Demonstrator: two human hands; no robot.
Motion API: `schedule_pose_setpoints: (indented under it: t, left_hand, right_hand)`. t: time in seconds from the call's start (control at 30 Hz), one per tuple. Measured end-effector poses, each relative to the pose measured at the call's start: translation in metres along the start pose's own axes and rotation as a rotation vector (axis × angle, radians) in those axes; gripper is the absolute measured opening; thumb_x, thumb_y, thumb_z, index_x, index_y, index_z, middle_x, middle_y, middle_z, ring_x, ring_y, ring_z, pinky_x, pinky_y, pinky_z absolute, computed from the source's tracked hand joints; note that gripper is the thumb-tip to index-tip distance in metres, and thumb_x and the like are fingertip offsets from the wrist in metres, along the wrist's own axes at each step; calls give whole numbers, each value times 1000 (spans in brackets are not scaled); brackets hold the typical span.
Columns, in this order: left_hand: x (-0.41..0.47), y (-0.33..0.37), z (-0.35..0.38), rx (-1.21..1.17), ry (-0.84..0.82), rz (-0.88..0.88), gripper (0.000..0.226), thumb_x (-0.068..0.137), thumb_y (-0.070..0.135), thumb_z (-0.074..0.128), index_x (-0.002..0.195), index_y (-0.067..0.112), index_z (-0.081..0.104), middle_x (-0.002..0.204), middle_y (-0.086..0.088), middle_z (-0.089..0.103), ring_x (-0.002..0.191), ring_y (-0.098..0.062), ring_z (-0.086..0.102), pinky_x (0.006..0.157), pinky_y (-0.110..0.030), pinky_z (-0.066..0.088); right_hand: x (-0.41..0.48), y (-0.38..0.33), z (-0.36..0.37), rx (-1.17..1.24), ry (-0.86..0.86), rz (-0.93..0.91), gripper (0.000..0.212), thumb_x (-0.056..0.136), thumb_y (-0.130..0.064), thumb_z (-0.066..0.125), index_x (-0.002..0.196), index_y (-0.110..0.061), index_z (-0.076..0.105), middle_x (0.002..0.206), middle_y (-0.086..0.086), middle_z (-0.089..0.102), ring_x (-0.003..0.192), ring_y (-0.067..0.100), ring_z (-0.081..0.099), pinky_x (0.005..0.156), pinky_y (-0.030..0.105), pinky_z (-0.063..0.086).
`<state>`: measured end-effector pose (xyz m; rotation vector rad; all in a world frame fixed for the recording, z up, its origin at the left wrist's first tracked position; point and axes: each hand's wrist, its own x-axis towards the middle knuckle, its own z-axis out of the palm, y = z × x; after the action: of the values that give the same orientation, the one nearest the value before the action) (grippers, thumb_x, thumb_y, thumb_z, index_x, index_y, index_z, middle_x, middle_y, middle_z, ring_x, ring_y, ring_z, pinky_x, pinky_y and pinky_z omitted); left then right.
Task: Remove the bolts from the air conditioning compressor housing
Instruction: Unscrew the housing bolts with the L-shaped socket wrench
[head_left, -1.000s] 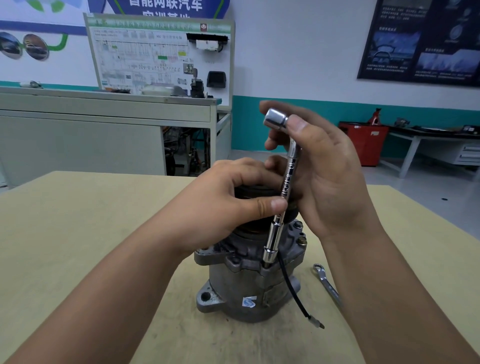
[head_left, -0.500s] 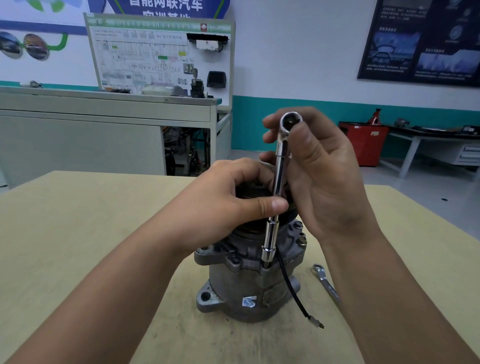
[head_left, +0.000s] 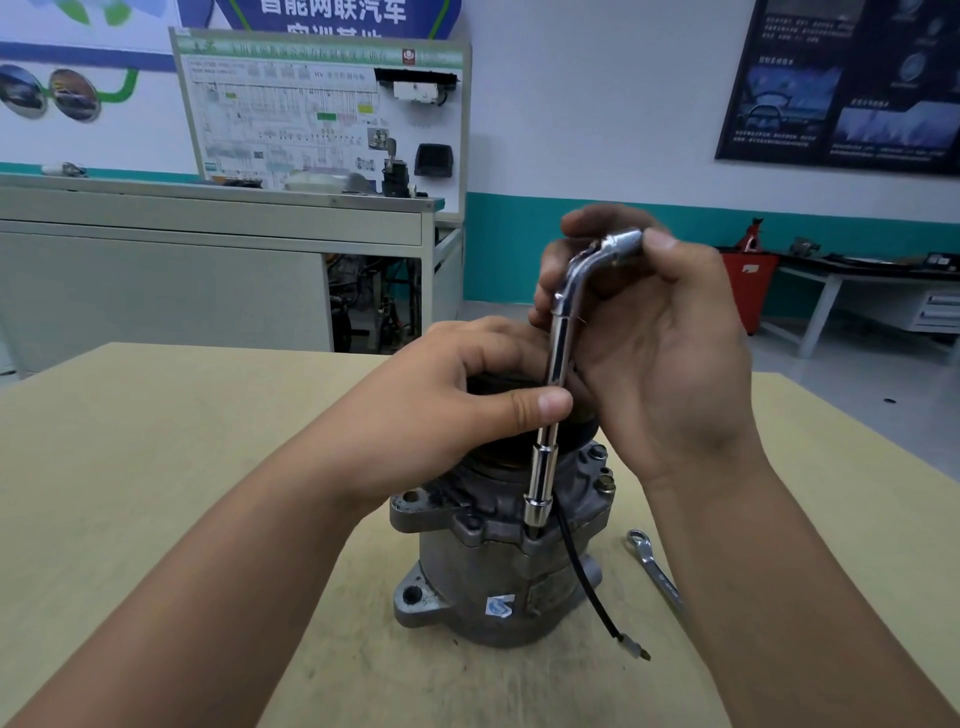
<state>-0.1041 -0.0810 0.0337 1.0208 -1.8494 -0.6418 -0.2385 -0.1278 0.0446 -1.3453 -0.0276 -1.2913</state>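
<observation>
A grey metal compressor housing (head_left: 498, 582) stands upright on the wooden table (head_left: 156, 467). A chrome L-shaped socket wrench (head_left: 558, 358) stands vertically, its lower socket seated on a bolt at the housing's front flange. My left hand (head_left: 447, 415) wraps the top of the compressor, thumb pressed against the wrench shaft. My right hand (head_left: 654, 338) pinches the bent upper end of the wrench between thumb and fingers. Another bolt head (head_left: 605, 486) shows on the flange at the right. The pulley under my left hand is mostly hidden.
A black wire (head_left: 597, 597) with a terminal hangs from the housing onto the table. A combination spanner (head_left: 655, 571) lies on the table right of the compressor, partly under my right forearm. A cabinet with a training board stands behind the table.
The bent top end of the wrench has swung round from pointing at me to pointing right, my right hand turning with it. My left hand and the compressor stayed put.
</observation>
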Motion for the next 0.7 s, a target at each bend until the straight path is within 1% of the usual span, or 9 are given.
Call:
schedule_pose_setpoints:
  t: [0.07, 0.2, 0.27, 0.33, 0.4, 0.47, 0.53, 0.57, 0.7]
  left_hand:
    - [0, 0, 0, 3, -5, 8, 30, 71, 31, 63, 90, 11, 74, 101, 3, 66, 100, -5, 61, 92, -18, 46]
    - [0, -1, 1, 25, 14, -6, 23, 68, 34, 65, 83, 18, 72, 101, 1, 66, 98, -6, 61, 92, -20, 46]
    - [1, -2, 2, 30, 26, -15, 24, 66, 37, 66, 81, 19, 71, 99, 5, 66, 97, -5, 61, 90, -20, 46]
    - [1, -2, 3, 43, 40, -16, 25, 64, 41, 68, 80, 22, 70, 94, 14, 65, 93, 3, 59, 84, -10, 43]
    - [0, -1, 3, 62, 42, -11, 21, 68, 43, 77, 76, 25, 68, 86, 19, 63, 88, 5, 58, 79, -9, 43]
    - [1, -2, 2, 55, 32, -13, 21, 70, 35, 75, 80, 18, 69, 88, 12, 66, 89, -6, 62, 86, -25, 50]
    - [0, -2, 2, 27, 18, -18, 33, 70, 30, 71, 91, 5, 68, 96, -6, 68, 94, -24, 65, 89, -46, 51]
    - [0, -1, 2, 18, 15, -22, 37, 70, 30, 72, 94, 2, 67, 97, -13, 68, 94, -30, 65, 88, -51, 50]
    - [0, -1, 2, 11, 36, -31, 32, 69, 32, 72, 90, 7, 67, 92, -12, 68, 91, -29, 66, 87, -52, 50]
  right_hand:
    - [0, 1, 0, 7, 36, -3, 30, 95, -17, 26, 92, -8, 55, 66, 4, 61, 63, 16, 55, 62, 26, 48]
    - [1, 3, 3, -62, 89, -30, 27, 100, -14, 27, 97, -8, 53, 58, 5, 56, 54, 14, 53, 53, 24, 45]
    - [0, 4, 5, -118, 83, -35, 27, 100, -22, 32, 101, -8, 55, 56, 3, 56, 51, 12, 52, 49, 22, 44]
    - [0, 3, 5, -164, 55, -25, 29, 94, -30, 40, 102, -11, 59, 59, 1, 56, 53, 10, 53, 48, 22, 43]
    - [0, 2, 5, -221, 25, -38, 23, 87, -25, 51, 102, -13, 63, 63, -2, 58, 59, 7, 55, 54, 19, 46]
    - [-1, 3, 6, -256, 9, -58, 21, 82, -13, 58, 101, -14, 65, 67, -8, 63, 64, 3, 57, 61, 16, 48]
    - [-1, 4, 6, -273, 13, -78, 21, 77, -7, 62, 97, -15, 65, 74, -10, 68, 68, -1, 60, 65, 13, 48]
    - [-1, 5, 6, -272, 26, -88, 20, 75, -7, 63, 92, -16, 65, 75, -10, 69, 69, -2, 61, 65, 13, 47]
    - [-2, 6, 4, -266, 75, -98, 10, 75, -10, 63, 82, -16, 60, 67, -10, 64, 64, 0, 58, 62, 15, 47]
